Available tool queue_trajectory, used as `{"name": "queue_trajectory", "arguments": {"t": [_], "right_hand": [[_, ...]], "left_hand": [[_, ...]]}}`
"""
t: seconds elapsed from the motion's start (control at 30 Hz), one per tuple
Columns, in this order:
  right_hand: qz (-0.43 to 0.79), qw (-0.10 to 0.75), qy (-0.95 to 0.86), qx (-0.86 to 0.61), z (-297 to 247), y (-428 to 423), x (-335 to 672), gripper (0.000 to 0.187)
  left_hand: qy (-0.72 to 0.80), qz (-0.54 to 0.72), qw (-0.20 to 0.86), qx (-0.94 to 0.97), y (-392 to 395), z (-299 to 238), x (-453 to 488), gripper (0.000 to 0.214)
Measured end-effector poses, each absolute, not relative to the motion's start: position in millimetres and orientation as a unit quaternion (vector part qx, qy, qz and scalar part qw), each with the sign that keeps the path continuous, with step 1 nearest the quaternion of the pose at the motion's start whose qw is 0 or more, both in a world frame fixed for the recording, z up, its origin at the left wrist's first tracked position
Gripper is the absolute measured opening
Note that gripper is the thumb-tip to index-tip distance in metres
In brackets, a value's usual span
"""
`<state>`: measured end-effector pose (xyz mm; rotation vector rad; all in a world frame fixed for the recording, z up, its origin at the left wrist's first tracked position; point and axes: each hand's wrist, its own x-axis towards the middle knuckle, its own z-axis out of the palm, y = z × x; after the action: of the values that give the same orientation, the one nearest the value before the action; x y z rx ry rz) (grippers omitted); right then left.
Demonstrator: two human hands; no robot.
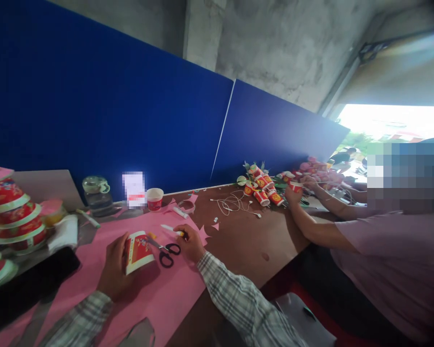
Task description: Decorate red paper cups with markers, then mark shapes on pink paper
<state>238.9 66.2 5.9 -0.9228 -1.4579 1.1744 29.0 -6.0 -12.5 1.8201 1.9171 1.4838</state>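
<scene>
My left hand (pixel 114 265) is closed around a red and white printed paper cup (pixel 139 251), held tilted above the pink paper sheet (pixel 155 299). My right hand (pixel 191 243) is closed on a slim white pen-like tool (pixel 170 228) with a bit of yellow near the fingers; its exact kind I cannot tell. Between the hands lie scissors (pixel 169 255) with black handles, blades partly behind the cup. A second paper cup (pixel 155 199) stands upright beyond the paper, near a white roll of tape or tube (pixel 181 212) and pink offcuts (pixel 204 235).
Stacked red paper bowls (pixel 16 219) stand at left, beside a dark phone-like slab (pixel 32 289). A water jar (pixel 97 195) and a marker (pixel 90 219) lie behind. White earphones (pixel 235 205) and a cup pile (pixel 262 185) are farther right, where another person's hands (pixel 294 195) hold a cup.
</scene>
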Motion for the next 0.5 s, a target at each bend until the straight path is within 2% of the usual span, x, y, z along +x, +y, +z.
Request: {"name": "queue_trajectory", "arguments": {"t": [0.23,0.5], "right_hand": [[0.506,0.606,-0.499,-0.357,9.4,74.0,242.3,0.024],[0.618,0.605,-0.38,-0.328,17.2,73.2,244.4,0.034]], "left_hand": [[0.654,0.483,0.056,0.58,-9.1,-6.7,32.8,0.102],[0.653,0.46,0.044,0.6,-5.5,-10.0,26.5,0.104]]}}
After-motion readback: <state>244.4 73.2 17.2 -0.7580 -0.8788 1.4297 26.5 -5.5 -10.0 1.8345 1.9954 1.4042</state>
